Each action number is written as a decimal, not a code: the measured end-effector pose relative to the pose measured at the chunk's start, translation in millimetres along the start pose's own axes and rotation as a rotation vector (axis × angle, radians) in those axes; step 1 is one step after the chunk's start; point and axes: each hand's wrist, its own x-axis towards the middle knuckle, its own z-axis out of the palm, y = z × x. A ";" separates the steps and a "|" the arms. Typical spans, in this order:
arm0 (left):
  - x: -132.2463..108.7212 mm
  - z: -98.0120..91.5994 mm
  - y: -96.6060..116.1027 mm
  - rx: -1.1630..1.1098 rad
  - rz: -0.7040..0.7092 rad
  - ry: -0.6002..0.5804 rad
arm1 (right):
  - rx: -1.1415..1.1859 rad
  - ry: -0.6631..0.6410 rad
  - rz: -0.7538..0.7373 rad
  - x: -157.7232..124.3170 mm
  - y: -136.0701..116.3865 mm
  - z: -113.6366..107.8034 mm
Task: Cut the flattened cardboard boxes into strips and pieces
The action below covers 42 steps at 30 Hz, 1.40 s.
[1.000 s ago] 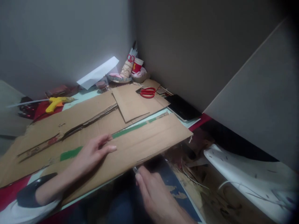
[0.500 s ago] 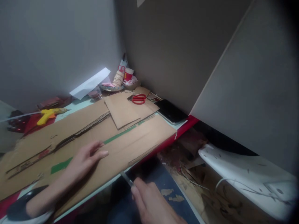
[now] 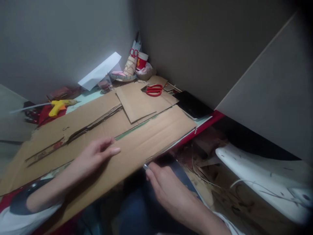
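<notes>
A long brown cardboard piece (image 3: 168, 125) lies along the near side of the table, its front edge overhanging. My left hand (image 3: 101, 151) is on it, thumb on top and fingers curled at its far edge; their tips are partly hidden. Just below the front edge, my right hand (image 3: 163, 179) is closed around a thin metal blade (image 3: 146, 166), of which only a short silver end shows at the cardboard. A smaller cardboard sheet (image 3: 137, 104) lies behind, with red-handled scissors (image 3: 154, 90) on top.
A yellow glue gun (image 3: 57, 107) rests at the far left. In the back corner stand a red cup (image 3: 141, 62) and a holder (image 3: 130, 66) with scissors. A black tablet-like slab (image 3: 194, 104) lies at the right. Below is a white casing (image 3: 256, 182) with a cable.
The cardboard's near edge now hangs farther out over the table's front, covering the pale green edge. My right hand has moved up to this edge, and less of the blade shows. The view has shifted.
</notes>
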 end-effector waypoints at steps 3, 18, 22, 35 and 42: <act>3.4 3.7 -7.5 -0.045 -0.021 0.067 | -0.021 -0.012 -0.065 4.9 -3.3 4.7; 11.5 10.9 -12.5 0.128 0.115 0.263 | 0.001 -0.065 0.045 1.3 -15.0 22.4; 13.3 12.7 -15.7 0.126 0.138 0.283 | -0.073 -0.104 0.070 -8.6 -3.6 41.3; 15.3 12.6 -15.4 0.118 0.132 0.287 | -0.070 -0.113 0.144 -14.7 -10.5 21.4; 7.1 1.3 1.5 0.148 0.105 0.133 | -0.083 -0.069 0.078 -13.9 -1.5 12.6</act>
